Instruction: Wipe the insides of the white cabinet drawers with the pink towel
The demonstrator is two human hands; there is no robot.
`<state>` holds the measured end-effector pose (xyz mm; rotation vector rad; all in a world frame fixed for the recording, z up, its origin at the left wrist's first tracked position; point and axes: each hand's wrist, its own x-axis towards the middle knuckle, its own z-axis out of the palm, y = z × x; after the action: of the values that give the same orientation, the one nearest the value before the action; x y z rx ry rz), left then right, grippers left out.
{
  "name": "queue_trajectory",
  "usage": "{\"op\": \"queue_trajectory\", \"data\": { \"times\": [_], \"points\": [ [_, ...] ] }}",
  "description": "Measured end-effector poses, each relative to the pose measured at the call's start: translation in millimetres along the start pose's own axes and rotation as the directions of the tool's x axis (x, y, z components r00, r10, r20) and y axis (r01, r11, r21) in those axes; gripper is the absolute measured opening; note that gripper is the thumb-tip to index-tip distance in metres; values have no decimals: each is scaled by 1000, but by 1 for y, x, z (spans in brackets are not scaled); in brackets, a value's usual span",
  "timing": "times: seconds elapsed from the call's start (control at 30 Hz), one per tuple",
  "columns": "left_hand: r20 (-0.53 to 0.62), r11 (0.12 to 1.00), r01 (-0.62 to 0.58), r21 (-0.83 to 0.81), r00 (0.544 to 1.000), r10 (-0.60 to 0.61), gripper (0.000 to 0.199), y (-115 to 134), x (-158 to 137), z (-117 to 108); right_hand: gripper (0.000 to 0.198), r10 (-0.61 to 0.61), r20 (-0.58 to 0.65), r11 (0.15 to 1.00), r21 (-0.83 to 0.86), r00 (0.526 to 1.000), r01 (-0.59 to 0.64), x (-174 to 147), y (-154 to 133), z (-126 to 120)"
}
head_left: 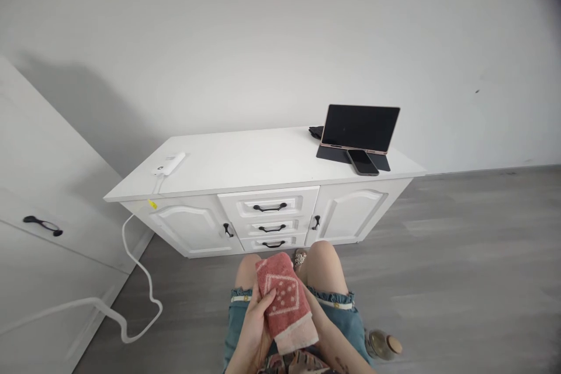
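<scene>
A folded red towel with a pale square-and-dot pattern and a light pink end is held up over my lap. My left hand grips its left side, with the thumb lying across the front. My right hand is at the towel's right edge, supporting it from behind. The towel hides most of the right fingers.
A white cabinet stands ahead against the wall. On it are a propped tablet, a phone and a white power strip. Its cord loops to the left floor. A glass jar stands beside me on the right.
</scene>
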<state>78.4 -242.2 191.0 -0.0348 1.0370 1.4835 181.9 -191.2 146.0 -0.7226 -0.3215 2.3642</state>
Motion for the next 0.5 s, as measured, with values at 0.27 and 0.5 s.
{"op": "queue_trajectory", "data": {
  "times": [0.27, 0.5],
  "points": [
    [100, 998, 51, 25, 994, -53, 48, 5, 1, -3, 27, -110, -4, 994, 5, 994, 110, -7, -10, -16],
    [122, 992, 126, -15, 985, -124, 28, 6, 0, -12, 34, 107, 2, 987, 120, 994, -107, -13, -5, -30]
  ]
}}
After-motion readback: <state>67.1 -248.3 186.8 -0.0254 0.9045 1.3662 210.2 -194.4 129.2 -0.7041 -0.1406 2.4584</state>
